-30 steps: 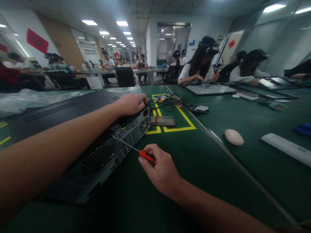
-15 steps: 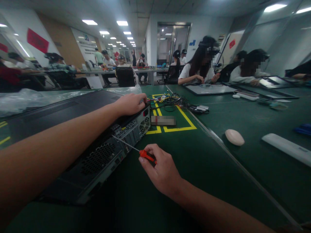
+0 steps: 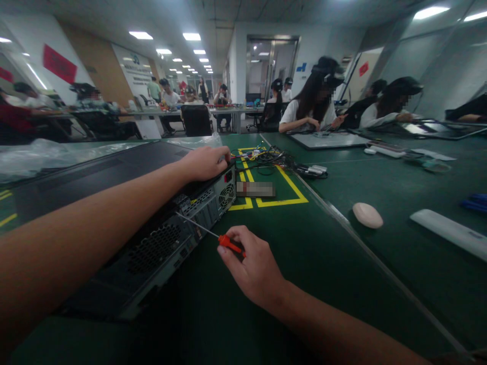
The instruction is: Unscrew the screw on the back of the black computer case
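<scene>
A black desktop computer case lies on its side on the green table, its rear panel with a round fan grille and honeycomb vents facing me. My left hand presses on the far end of the case, its fingers curled over the edge and partly hidden. A screwdriver with an orange-red handle is pinched between the thumb and fingers of my right hand. Its thin metal shaft points left, with the tip at the rear edge of the case. Whether a screw is under the tip I cannot make out.
Beyond the case lie tangled cables and a blurred-out box inside yellow tape lines. To the right are a beige computer mouse and a long white bar. Clear plastic sheeting lies at left. Co-workers sit across the table.
My hands and the case hold their places; the screwdriver's handle looks slightly turned, its tip in the same spot. Across the table at right, a co-worker's dark-framed panel has shifted.
</scene>
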`<state>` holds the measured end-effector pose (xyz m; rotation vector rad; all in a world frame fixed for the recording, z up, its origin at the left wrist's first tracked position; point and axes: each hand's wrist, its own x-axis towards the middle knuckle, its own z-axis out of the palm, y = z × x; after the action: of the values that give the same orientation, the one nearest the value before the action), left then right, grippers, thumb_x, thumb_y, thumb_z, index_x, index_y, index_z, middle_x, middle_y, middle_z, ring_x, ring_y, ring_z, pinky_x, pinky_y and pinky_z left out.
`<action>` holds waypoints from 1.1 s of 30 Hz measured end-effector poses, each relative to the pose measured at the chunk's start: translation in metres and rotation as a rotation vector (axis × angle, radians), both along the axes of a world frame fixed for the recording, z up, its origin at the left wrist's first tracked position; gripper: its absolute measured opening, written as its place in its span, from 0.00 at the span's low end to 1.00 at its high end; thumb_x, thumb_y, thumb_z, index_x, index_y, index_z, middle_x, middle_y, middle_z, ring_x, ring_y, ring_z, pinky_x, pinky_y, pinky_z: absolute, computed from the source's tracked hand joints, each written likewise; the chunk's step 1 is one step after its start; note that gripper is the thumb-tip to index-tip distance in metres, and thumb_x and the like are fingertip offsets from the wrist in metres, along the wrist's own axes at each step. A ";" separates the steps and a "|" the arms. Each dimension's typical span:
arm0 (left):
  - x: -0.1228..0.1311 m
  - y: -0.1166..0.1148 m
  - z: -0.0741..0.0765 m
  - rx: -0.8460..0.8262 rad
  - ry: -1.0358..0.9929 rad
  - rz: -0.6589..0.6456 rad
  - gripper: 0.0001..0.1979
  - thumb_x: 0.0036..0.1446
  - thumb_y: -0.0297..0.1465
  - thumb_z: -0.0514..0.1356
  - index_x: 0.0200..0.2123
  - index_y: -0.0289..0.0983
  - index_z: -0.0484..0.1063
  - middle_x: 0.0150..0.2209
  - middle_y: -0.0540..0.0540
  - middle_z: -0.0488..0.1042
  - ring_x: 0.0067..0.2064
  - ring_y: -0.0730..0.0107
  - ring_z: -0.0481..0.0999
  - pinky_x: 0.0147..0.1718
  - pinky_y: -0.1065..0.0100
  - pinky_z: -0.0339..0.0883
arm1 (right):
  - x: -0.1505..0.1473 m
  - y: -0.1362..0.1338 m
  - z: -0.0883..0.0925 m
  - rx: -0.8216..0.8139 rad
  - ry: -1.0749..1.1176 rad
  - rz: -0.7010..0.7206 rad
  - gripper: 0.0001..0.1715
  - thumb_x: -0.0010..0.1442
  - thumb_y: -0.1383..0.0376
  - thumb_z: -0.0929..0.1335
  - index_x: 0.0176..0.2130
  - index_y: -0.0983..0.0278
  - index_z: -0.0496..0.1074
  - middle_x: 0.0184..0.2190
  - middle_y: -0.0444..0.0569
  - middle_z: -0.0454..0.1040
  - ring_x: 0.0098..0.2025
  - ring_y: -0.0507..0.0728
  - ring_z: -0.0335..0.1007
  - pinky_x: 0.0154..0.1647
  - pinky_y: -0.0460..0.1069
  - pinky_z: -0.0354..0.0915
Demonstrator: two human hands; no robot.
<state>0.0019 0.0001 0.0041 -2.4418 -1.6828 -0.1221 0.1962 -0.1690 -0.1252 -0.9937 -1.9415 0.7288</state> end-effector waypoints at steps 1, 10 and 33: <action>0.000 0.000 0.000 -0.002 0.004 0.002 0.21 0.70 0.36 0.51 0.59 0.42 0.76 0.46 0.39 0.83 0.48 0.50 0.81 0.45 0.55 0.71 | 0.000 0.000 0.000 0.000 -0.001 -0.002 0.07 0.71 0.60 0.70 0.47 0.59 0.73 0.39 0.47 0.80 0.37 0.57 0.77 0.40 0.52 0.67; 0.000 -0.002 0.002 -0.015 -0.003 -0.007 0.22 0.69 0.35 0.51 0.60 0.41 0.76 0.47 0.38 0.83 0.48 0.48 0.81 0.46 0.54 0.71 | 0.000 -0.001 0.001 0.003 -0.014 -0.010 0.07 0.71 0.60 0.70 0.48 0.60 0.73 0.39 0.48 0.81 0.38 0.58 0.77 0.41 0.52 0.68; 0.000 -0.001 0.001 -0.006 0.003 -0.006 0.21 0.69 0.36 0.51 0.59 0.41 0.76 0.48 0.37 0.83 0.47 0.46 0.82 0.45 0.54 0.71 | 0.000 -0.002 -0.001 -0.036 0.035 0.022 0.08 0.71 0.60 0.70 0.48 0.59 0.72 0.39 0.49 0.81 0.39 0.58 0.79 0.39 0.52 0.73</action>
<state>0.0024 -0.0009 0.0050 -2.4503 -1.6763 -0.1144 0.1959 -0.1708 -0.1264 -0.9762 -1.9174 0.7913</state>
